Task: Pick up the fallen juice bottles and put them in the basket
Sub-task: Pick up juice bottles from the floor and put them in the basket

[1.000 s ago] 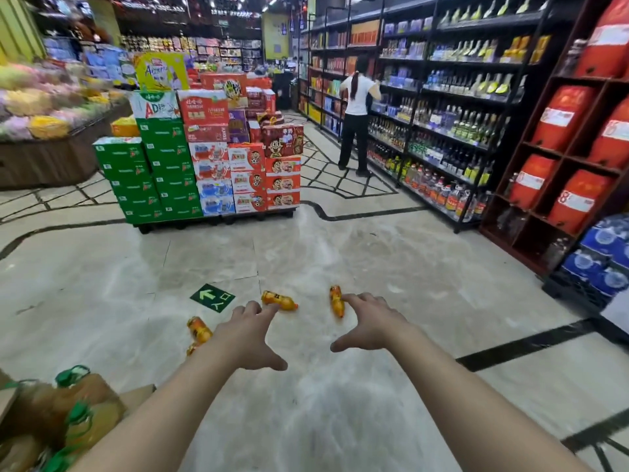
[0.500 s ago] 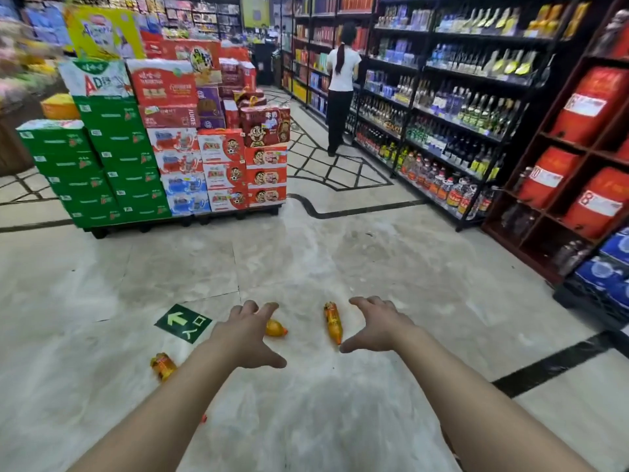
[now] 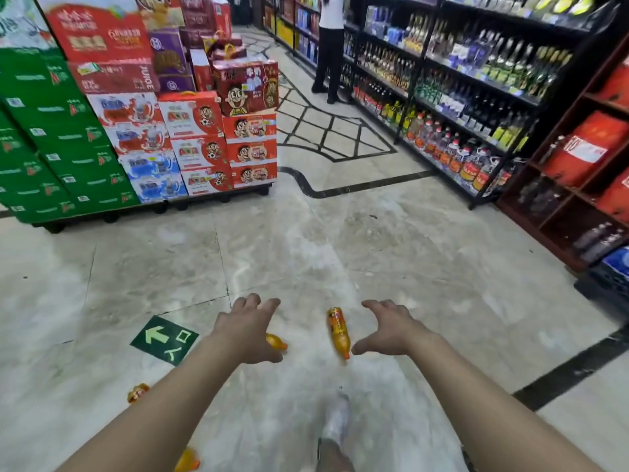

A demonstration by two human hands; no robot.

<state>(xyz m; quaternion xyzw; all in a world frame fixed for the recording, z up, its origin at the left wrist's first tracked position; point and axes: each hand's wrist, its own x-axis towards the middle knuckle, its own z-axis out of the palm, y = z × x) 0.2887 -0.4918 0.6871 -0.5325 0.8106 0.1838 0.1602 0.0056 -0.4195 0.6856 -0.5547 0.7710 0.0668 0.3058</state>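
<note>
Several orange juice bottles lie on the pale marble floor. One bottle (image 3: 339, 332) lies lengthwise between my hands, cap toward me. A second bottle (image 3: 276, 342) is half hidden under my left hand (image 3: 246, 330), which hovers over it with fingers spread. My right hand (image 3: 391, 328) is open just right of the middle bottle, not touching it. A third bottle (image 3: 138, 392) lies left of my left forearm, and a fourth (image 3: 187, 461) peeks out at the bottom edge under that arm. The basket is out of view.
A pallet of stacked drink cartons (image 3: 136, 131) stands ahead on the left. Shelves of bottles (image 3: 459, 107) line the right side, where a person (image 3: 330, 46) stands. A green arrow floor sticker (image 3: 164, 339) lies left of my hand. My foot (image 3: 335, 424) shows below.
I have stepped forward: the bottles and both hands sit closer and lower in view, the pallet looms nearer, and my foot has come into sight. Both hands stay open.
</note>
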